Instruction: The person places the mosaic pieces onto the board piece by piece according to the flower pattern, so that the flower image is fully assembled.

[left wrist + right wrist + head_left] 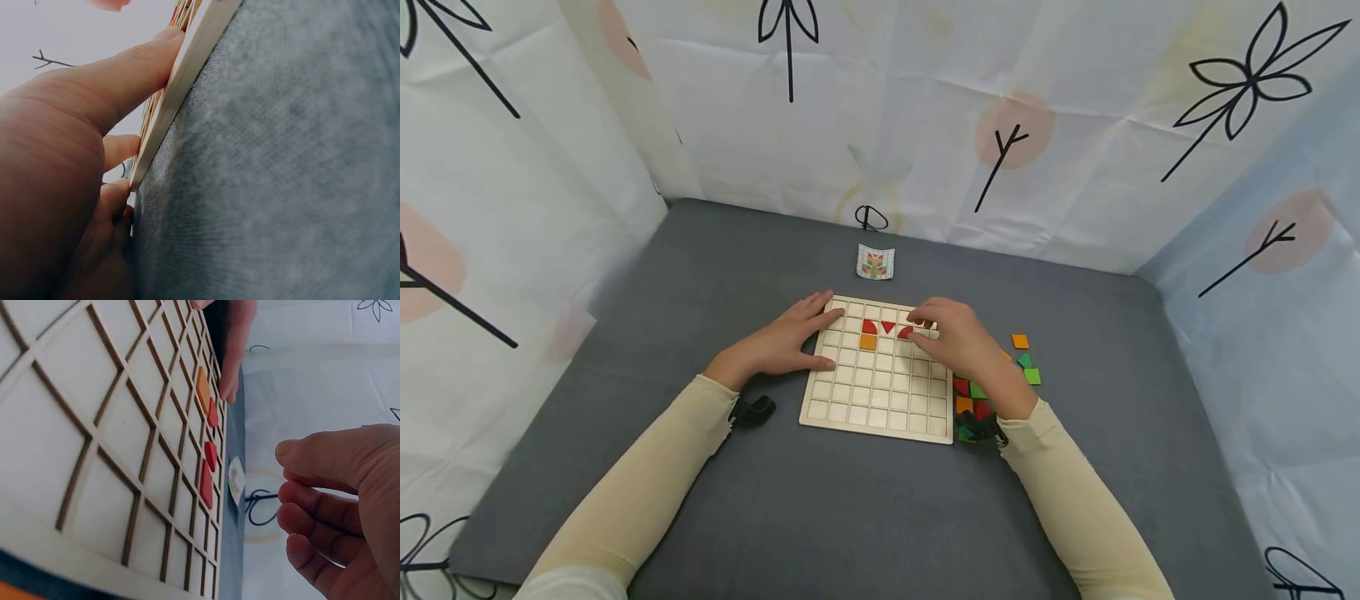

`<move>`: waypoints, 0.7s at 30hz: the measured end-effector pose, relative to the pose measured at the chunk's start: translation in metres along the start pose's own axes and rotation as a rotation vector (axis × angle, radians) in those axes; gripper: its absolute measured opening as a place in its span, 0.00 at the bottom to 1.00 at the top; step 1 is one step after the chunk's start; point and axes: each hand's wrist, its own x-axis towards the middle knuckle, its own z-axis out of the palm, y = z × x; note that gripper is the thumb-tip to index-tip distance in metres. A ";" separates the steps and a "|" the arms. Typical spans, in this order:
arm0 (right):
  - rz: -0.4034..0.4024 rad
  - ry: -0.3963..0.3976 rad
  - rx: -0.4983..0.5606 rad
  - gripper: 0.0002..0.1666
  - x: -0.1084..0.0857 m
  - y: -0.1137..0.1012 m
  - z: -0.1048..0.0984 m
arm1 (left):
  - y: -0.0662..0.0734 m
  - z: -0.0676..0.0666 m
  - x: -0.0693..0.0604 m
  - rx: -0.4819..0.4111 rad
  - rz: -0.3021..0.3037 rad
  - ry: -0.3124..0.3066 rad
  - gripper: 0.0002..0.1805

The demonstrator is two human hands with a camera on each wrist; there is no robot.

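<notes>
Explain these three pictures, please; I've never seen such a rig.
No machine shows here. The wide picture comes from a head-worn camera; the two close ones from wrist cameras. On the grey table lies a gridded board bearing red pieces and an orange square. Loose coloured pieces lie to its right, a small card beyond it. The left grip, a person's bare hand, rests on the board's left edge; the right grip, the other hand, is above the board, holding nothing visible.

White fabric walls printed with black line-drawn plants and pale peach circles hung behind and beside a dark grey desk; the right-hand one looked bluish to me.
</notes>
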 end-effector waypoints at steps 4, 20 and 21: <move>0.006 0.008 -0.037 0.13 -0.004 0.005 -0.009 | -0.001 -0.001 -0.002 -0.006 -0.011 0.007 0.54; 0.119 0.032 -0.084 0.15 -0.044 0.026 -0.046 | 0.001 0.002 -0.001 -0.014 -0.021 -0.004 0.55; 0.123 0.032 -0.083 0.16 -0.046 0.027 -0.047 | 0.001 0.001 -0.001 -0.014 -0.023 -0.006 0.55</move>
